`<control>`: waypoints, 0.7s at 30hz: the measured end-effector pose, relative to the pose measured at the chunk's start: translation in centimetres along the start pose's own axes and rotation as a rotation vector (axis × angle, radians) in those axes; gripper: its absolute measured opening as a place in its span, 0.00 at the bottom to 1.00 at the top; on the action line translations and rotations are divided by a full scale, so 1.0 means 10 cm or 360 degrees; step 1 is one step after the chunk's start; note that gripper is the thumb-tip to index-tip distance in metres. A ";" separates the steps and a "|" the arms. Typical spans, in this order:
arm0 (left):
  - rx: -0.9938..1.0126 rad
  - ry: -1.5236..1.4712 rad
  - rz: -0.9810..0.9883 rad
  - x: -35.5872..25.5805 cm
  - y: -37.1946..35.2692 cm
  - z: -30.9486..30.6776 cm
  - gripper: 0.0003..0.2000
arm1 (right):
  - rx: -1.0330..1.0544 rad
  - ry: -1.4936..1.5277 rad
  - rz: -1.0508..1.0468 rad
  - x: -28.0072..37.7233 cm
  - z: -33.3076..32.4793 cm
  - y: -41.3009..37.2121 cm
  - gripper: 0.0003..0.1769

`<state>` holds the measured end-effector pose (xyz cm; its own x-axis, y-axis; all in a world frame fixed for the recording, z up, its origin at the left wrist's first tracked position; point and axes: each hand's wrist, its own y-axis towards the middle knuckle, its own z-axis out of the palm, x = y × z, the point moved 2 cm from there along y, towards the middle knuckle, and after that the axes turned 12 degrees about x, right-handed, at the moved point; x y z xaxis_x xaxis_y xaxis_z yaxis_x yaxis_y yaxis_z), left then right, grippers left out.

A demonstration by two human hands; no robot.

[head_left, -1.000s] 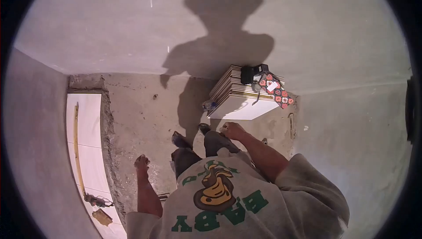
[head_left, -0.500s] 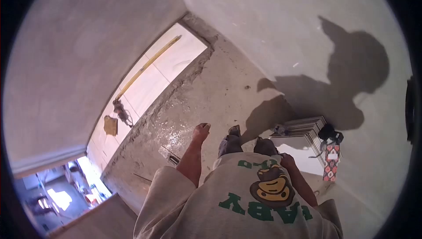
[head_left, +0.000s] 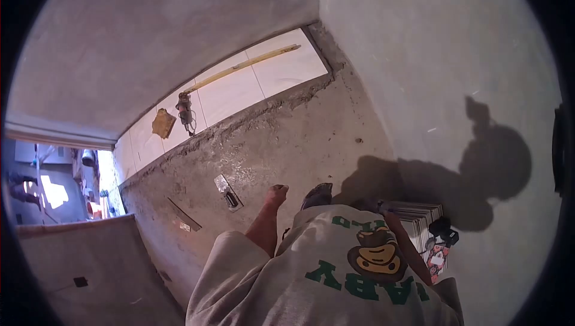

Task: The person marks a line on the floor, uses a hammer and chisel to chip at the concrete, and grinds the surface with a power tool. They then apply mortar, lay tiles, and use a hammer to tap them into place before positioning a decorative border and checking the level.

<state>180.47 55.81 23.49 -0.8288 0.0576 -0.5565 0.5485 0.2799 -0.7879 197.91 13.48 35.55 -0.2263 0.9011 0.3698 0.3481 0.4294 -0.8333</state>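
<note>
My left hand (head_left: 277,195) hangs over the rough mortar floor (head_left: 287,140) with its fingers curled and nothing in it. A notched trowel (head_left: 227,192) lies on the floor just left of it. My right forearm (head_left: 406,243) reaches down beside my grey shirt toward a stack of tiles (head_left: 419,217). The shirt hides the right hand itself. A black device (head_left: 442,228) and a red patterned pouch (head_left: 437,259) lie on the stack. One of my shoes (head_left: 317,195) shows ahead of me.
A row of laid white tiles (head_left: 239,89) runs along the far wall. On it lie a long yellow straightedge (head_left: 239,68), a power tool (head_left: 184,109) and a tan piece (head_left: 163,123). A thin strip (head_left: 184,215) lies on the floor. A lit doorway (head_left: 54,188) opens at the left.
The view has swung left, so the tile stack moved from the centre to the lower right and the doorway came in. My right hand dropped out of sight behind my shirt.
</note>
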 end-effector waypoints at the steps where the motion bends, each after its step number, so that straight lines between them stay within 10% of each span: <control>1: -0.0009 0.0021 0.0011 0.05 -0.01 0.02 0.22 | 0.0003 -0.0026 -0.0010 -0.09 0.02 0.06 0.20; 7: -0.0101 -0.0125 0.0089 0.09 -0.19 0.02 0.22 | -0.0304 -0.0101 -0.0399 -0.32 0.06 0.34 0.20; 21: -0.0056 -0.0077 0.0031 -0.11 -0.34 0.16 0.25 | 0.0035 -0.0167 0.0260 -0.75 0.19 0.31 0.24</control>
<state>179.66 53.21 26.37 -0.8115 0.0174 -0.5842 0.5594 0.3127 -0.7677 198.91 7.96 29.39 -0.2625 0.9471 0.1849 0.3684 0.2754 -0.8879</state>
